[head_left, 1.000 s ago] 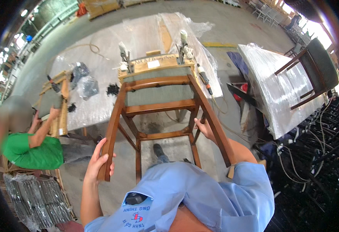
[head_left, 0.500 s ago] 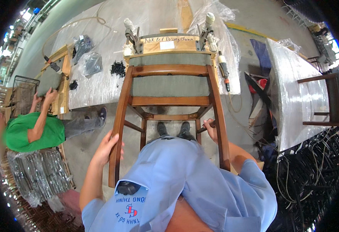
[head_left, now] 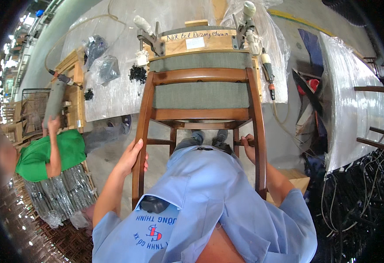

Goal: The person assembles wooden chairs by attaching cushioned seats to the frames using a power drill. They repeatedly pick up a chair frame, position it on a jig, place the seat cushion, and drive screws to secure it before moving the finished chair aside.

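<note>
A brown wooden chair (head_left: 200,115) with a grey-green padded seat (head_left: 200,95) stands in front of me, its far end against a wooden jig (head_left: 174,47). My left hand (head_left: 133,157) wraps around the left post, thumb in front and fingertips showing on the inner side. On the right, my right hand (head_left: 248,147) is closed around a side bar of the chair, partly hidden by the right post. Toggle clamps with wrapped handles, a left one (head_left: 153,43) and a right one (head_left: 243,37), flank the jig.
A power screwdriver (head_left: 268,74) lies right of the jig. Black screws (head_left: 137,74) and plastic bags (head_left: 106,69) lie on the film-covered table (head_left: 113,98). A co-worker in green (head_left: 54,153) holds a grey pad (head_left: 54,103) at left. Dark frames and hoses (head_left: 349,201) crowd the right.
The chair and jig sit slightly further right in view, and both my hands keep their hold. At left, the co-worker has turned the grey pad more edge-on.
</note>
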Tool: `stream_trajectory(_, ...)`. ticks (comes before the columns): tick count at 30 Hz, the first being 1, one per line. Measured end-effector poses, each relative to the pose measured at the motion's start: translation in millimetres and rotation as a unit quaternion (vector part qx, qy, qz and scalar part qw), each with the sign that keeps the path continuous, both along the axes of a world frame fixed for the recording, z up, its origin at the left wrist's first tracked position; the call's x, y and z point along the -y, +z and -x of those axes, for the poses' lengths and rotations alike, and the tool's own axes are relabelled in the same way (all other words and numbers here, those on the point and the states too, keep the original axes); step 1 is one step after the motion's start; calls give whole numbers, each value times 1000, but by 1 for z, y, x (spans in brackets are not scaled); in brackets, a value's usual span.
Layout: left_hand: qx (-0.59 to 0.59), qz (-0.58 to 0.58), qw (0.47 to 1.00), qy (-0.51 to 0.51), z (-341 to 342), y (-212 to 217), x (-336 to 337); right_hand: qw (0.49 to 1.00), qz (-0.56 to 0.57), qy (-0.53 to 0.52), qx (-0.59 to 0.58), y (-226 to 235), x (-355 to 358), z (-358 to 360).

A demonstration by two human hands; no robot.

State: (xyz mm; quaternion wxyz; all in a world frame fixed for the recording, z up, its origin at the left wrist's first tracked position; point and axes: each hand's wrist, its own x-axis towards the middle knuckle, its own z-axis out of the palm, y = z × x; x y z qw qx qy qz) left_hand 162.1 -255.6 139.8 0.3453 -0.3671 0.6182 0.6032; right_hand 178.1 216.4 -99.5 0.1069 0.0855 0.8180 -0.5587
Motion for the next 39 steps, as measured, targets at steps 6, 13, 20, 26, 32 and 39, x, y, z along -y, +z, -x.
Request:
stream_trajectory(6, -126, 153, 972, -127, 28, -77, 45, 929, -192, 312, 49, 74, -73, 53)
stream_trajectory(13, -101, 80, 988, -88, 143, -115, 42, 847, -378, 368, 62, 229, 66, 250)
stream_trajectory(20, -3, -126, 992, 32, 180, -97, 28, 837, -426, 215, -268, 108, 261, 330)
stream_trajectory(26, 37, -195, 978, 62, 188, -122, 38, 800, -499, 258, -210, 89, 286, 333)
stream_trajectory(32, -3, -132, 988, 78, 167, -165, 35, 792, -496, 278, -223, 92, 285, 326)
stream_trajectory(39, -23, -117, 983, 137, 190, -164, 34, 809, -452, 255, -277, 92, 292, 346)
